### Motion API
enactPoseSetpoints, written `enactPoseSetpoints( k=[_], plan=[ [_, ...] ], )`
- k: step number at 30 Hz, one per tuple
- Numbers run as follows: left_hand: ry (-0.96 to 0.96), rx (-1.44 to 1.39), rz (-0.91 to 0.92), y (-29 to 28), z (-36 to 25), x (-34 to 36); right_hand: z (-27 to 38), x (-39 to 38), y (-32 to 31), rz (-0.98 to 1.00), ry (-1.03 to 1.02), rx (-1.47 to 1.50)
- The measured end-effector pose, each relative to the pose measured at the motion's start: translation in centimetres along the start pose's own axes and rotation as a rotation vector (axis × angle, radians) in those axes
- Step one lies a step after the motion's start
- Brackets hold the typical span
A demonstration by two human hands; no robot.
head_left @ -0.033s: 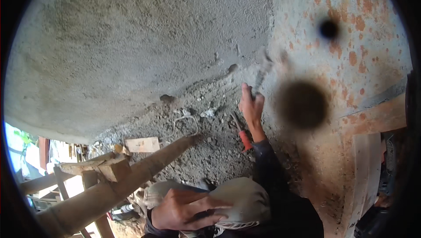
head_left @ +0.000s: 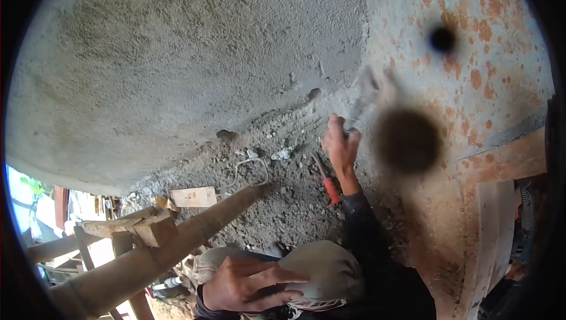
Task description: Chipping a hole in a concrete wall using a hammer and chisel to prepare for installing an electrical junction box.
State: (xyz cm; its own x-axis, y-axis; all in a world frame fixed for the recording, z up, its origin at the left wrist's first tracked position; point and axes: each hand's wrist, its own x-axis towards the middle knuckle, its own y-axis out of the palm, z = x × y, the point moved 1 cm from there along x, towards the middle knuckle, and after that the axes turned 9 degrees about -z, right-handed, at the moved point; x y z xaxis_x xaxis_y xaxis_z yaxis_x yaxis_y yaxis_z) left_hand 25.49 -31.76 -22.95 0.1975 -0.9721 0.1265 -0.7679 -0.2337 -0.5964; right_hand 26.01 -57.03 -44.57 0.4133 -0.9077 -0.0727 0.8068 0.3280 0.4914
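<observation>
The right hand (head_left: pixel 343 146), just right of the frame's centre, is closed round the handle of a blurred tool (head_left: pixel 361 104); its head, pointing to the upper right, is too smeared for me to tell its kind. The left hand (head_left: pixel 250 284), at bottom centre, lies loosely by the knee (head_left: pixel 324 261), with fingers half extended and nothing seen in it. Just below the right hand, a red-handled tool (head_left: pixel 331 190) lies on the rubble (head_left: pixel 289 217); the wrist could knock it, I think, if the arm drops low. The tool could glance off the rough wall (head_left: pixel 236 54), since the corner is narrow, and chips could fly toward the face (I cannot see any eye protection). At lower left, the round pole (head_left: pixel 194 225) could catch a shifting leg. I find no brand, label or readable writing anywhere.
</observation>
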Motion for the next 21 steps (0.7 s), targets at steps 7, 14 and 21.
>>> enactPoseSetpoints(
  k=[7, 14, 21],
  plan=[
    [-0.048, 0.097, -0.092, -0.2, 0.8, -1.1, 1.4, 0.1, 1.6, 0.004, -0.646, 0.496],
    [0.001, 0.195, -0.04, -0.2, 0.4, -2.5, 1.6, -1.6, 4.5, -0.072, -0.375, 0.707],
    [-0.085, 0.075, -0.03, 0.3, 0.6, -2.0, -2.8, 0.1, 10.3, 0.036, 0.52, 0.526]
  ],
)
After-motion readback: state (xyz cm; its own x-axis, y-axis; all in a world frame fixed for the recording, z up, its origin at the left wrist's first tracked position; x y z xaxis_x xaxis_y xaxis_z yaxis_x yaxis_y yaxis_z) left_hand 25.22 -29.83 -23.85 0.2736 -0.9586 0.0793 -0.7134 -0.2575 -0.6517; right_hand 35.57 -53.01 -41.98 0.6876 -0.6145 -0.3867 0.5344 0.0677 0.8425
